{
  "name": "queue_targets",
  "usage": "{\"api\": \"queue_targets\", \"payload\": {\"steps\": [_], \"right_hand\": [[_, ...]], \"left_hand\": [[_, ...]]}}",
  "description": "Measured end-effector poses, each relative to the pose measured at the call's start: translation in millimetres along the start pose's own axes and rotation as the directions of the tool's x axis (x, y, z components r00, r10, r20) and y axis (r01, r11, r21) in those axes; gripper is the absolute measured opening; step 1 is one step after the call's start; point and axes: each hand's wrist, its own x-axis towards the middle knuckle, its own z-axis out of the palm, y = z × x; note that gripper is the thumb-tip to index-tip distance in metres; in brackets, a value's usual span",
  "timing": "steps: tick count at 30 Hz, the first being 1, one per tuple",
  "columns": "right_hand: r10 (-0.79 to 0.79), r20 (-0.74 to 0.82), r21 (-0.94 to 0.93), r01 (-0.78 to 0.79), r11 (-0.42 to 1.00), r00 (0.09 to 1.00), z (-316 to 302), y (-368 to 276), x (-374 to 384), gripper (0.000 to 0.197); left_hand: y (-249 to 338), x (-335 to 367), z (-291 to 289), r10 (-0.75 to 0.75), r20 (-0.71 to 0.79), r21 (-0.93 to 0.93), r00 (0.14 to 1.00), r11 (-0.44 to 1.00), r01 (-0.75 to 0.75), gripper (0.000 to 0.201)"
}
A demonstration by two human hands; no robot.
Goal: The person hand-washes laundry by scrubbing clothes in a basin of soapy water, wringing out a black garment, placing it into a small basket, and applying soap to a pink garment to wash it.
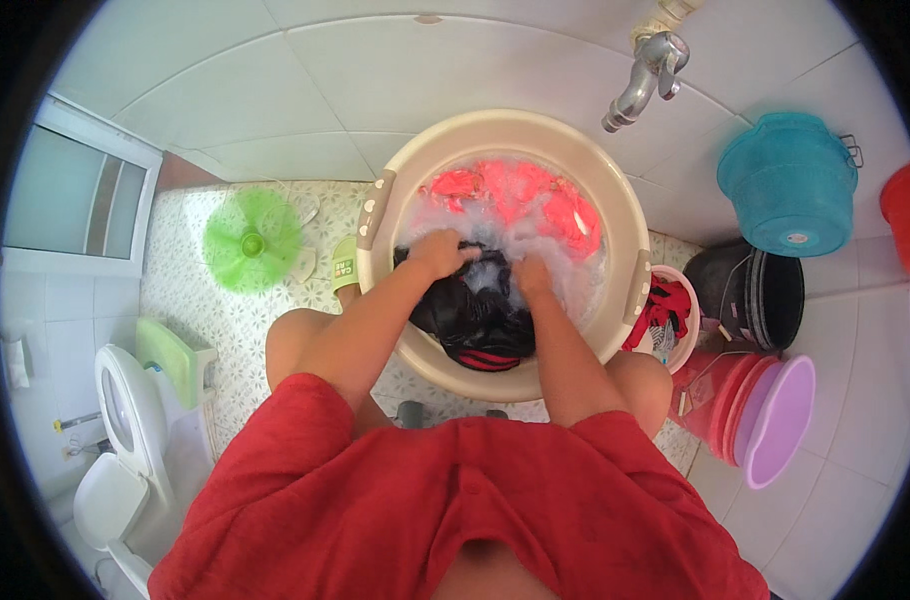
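A large beige basin (425, 145) with soapy water stands on the floor between my knees. Bunched in its near half is a wet black garment (460, 315) with red stripes along its near edge. My left hand (442, 253) is closed on the garment's far left part, knuckles up. At the garment's far right part, my right hand (531, 275) grips the cloth, its fingertips partly hidden by suds. Pink-red cloth (515, 190) floats in the foam on the basin's far side, apart from both hands.
A metal tap (643, 82) juts from the wall at far right. To the right are a hanging teal bucket (790, 185), a black bucket (740, 295), a small tub (687, 340) of clothes and stacked basins (780, 420). A green fan (253, 242) and toilet (130, 400) are at left.
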Motion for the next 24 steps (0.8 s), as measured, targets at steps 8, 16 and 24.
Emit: {"api": "queue_targets", "payload": {"steps": [8, 16, 24], "right_hand": [[0.143, -0.423, 0.479, 0.086, 0.874, 0.895, 9.0, -103.5, -42.9, 0.05], [0.199, -0.673, 0.299, 0.016, 0.954, 0.712, -35.1, -87.5, -16.6, 0.039], [-0.006, -0.567, -0.076, -0.045, 0.996, 0.824, 5.1, -20.9, -9.3, 0.042]], "left_hand": [[6.5, 1.7, 3.1, -0.329, 0.078, -0.996, 0.941, 0.01, 0.086, 0.063], [28.7, -19.4, 8.6, -0.163, 0.044, -0.968, 0.986, 0.237, 0.082, 0.037], [22.2, -31.3, 2.8, 0.215, -0.313, 0.088, 0.925, 0.976, -0.197, 0.067]]}}
